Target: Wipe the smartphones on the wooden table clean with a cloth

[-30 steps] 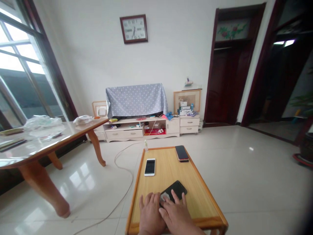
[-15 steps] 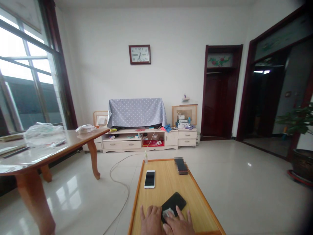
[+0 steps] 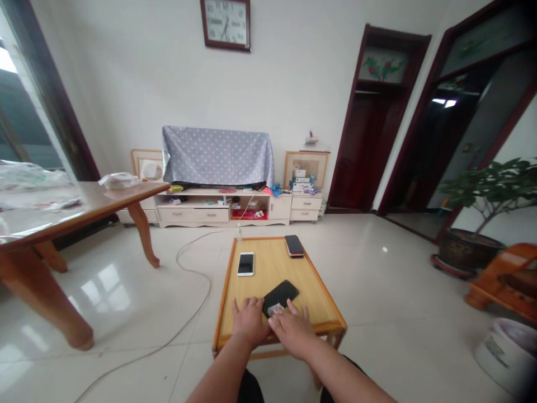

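Note:
A black smartphone [image 3: 284, 293] lies slantwise on the small wooden table [image 3: 264, 261]. My left hand [image 3: 250, 320] rests at its near left end, little finger stretched out, the others closed against the phone's edge; my thumb is largely hidden. A crumpled white wipe [image 3: 274, 308] sits on the phone's near part, pressed down by the fingers of my right hand [image 3: 292, 331]. Farther up the table lie a white smartphone [image 3: 245, 264] on the left and a dark phone with a reddish edge [image 3: 294, 245] on the right.
A small clear bottle [image 3: 239, 232] stands at the far left corner. To the left is a larger table [image 3: 92, 206] with plastic bags, and a cable [image 3: 208, 278] runs over the floor. A potted plant [image 3: 476, 240] and a white bucket [image 3: 507, 354] stand on the right.
The view has tilted down, bringing my forearms and the table's near edge into sight. Both hands stay at the black smartphone, the wipe still under my right fingers.

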The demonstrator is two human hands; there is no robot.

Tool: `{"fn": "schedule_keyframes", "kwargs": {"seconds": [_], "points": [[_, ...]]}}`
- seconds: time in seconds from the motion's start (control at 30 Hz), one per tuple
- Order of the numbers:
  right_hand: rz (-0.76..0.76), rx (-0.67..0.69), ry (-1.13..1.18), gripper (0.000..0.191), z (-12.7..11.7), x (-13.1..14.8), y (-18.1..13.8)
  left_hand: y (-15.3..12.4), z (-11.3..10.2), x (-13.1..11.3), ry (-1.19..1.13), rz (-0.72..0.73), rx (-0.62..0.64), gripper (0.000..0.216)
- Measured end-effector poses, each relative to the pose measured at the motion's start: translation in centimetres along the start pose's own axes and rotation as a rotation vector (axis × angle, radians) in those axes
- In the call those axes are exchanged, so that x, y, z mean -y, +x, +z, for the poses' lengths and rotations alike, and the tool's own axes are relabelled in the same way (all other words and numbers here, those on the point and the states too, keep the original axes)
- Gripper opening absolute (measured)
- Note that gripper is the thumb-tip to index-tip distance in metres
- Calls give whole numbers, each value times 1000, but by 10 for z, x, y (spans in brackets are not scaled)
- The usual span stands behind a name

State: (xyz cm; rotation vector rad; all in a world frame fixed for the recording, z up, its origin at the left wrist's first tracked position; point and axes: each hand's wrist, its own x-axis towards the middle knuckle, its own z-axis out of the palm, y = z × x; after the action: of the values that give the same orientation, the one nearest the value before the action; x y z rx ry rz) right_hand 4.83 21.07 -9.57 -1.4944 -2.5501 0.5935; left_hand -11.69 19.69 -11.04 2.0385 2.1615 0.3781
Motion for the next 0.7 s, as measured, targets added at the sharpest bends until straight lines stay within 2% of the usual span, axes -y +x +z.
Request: {"fn": "schedule_keyframes", "kwargs": {"seconds": [0.1, 0.27, 0.53, 0.7], "points": [[-15, 29, 10, 56, 2, 0, -1, -3, 3, 3, -10, 4, -5, 57], [90, 6, -14, 55, -4, -12, 7, -3, 5, 4, -12, 2, -22, 63], [-32, -4, 43, 60, 8, -7, 10, 4, 11, 4, -4, 12, -76, 59], [-57, -53, 29, 57, 1, -28, 25, 10, 15, 3, 8, -12, -65, 57]]}}
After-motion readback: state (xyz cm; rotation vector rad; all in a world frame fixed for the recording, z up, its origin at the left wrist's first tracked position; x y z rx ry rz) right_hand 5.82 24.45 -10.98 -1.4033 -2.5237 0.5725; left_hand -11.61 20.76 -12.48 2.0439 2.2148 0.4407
